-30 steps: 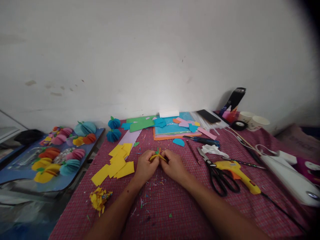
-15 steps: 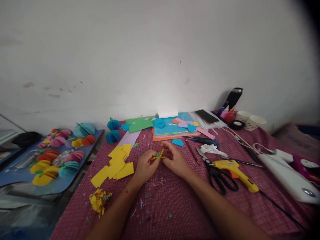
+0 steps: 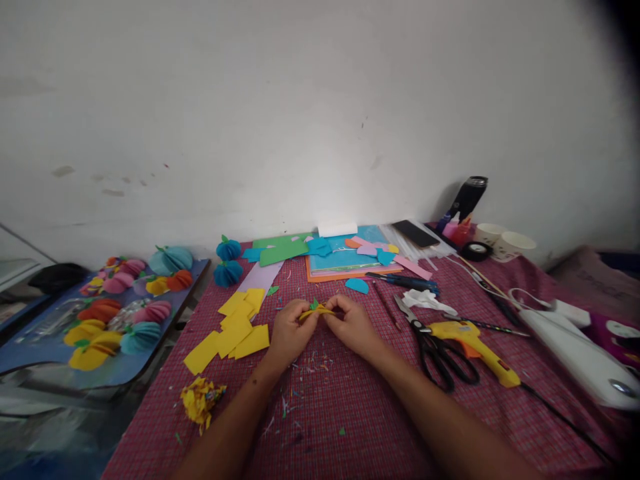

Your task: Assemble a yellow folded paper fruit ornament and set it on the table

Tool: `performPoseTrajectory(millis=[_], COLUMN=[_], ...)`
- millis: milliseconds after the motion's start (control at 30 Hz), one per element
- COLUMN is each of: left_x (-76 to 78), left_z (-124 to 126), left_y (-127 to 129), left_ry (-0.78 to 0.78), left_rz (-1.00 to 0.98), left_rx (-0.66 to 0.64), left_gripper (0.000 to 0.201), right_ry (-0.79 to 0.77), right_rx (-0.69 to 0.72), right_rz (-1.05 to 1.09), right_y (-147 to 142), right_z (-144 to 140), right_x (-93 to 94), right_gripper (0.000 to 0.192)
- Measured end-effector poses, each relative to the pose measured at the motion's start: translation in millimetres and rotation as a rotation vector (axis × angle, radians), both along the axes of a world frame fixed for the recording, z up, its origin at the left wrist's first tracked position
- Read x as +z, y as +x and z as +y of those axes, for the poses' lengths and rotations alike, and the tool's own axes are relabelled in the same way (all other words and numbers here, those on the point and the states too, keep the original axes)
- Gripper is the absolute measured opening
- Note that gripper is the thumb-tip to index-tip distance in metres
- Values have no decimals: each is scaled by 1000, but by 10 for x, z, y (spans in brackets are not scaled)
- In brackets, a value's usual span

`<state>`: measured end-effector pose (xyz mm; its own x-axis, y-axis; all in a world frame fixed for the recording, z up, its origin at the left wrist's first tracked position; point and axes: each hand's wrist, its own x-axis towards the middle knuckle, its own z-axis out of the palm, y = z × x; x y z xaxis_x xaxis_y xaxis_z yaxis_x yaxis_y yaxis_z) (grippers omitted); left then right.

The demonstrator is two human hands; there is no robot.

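Two hands at frame centre, left hand (image 3: pixel 289 331) and right hand (image 3: pixel 353 325) both pinching a small yellow paper piece (image 3: pixel 315 311), yellow paper squares (image 3: pixel 235 328) left, scissors (image 3: pixel 436 347) and glue gun (image 3: pixel 473 341) right

A stained white wall (image 3: pixel 300 113) rises behind a table under red checked cloth (image 3: pixel 360 407).

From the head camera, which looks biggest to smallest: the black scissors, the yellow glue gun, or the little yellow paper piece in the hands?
1. yellow glue gun and black scissors: look much alike, so no ranking between them.
2. yellow paper piece, pinched between left hand and right hand: clearly smallest.
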<state>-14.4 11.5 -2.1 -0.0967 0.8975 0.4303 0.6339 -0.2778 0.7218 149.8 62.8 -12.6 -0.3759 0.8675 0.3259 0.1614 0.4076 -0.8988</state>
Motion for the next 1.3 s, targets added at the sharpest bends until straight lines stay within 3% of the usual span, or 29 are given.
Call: performPoseTrajectory(millis=[200, 400, 800, 900, 1100, 1300], left_x=[-14, -6, -57, -30, 2, -49], left_z=[-4, 11, 49, 41, 34, 53], left_y=[1, 21, 38, 49, 64, 61], left_ry=[-52, -187, -255, -257, -284, -315], left_rz=[-126, -390, -537, -621, -795, -870], left_rx=[41, -13, -16, -63, -117, -111], left_gripper=[15, 22, 29, 28, 38, 35], right_ry=[-102, -88, -168, -234, -426, -275], right_rx=[75, -66, 18, 96, 128, 51], right_rz=[131, 23, 148, 202, 170, 144], right_y=[-18, 0, -14, -26, -46, -52], right_z=[17, 57, 1, 11, 28, -1], right_x=[2, 10, 97, 92, 5, 46], right_gripper=[28, 4, 13, 24, 23, 21])
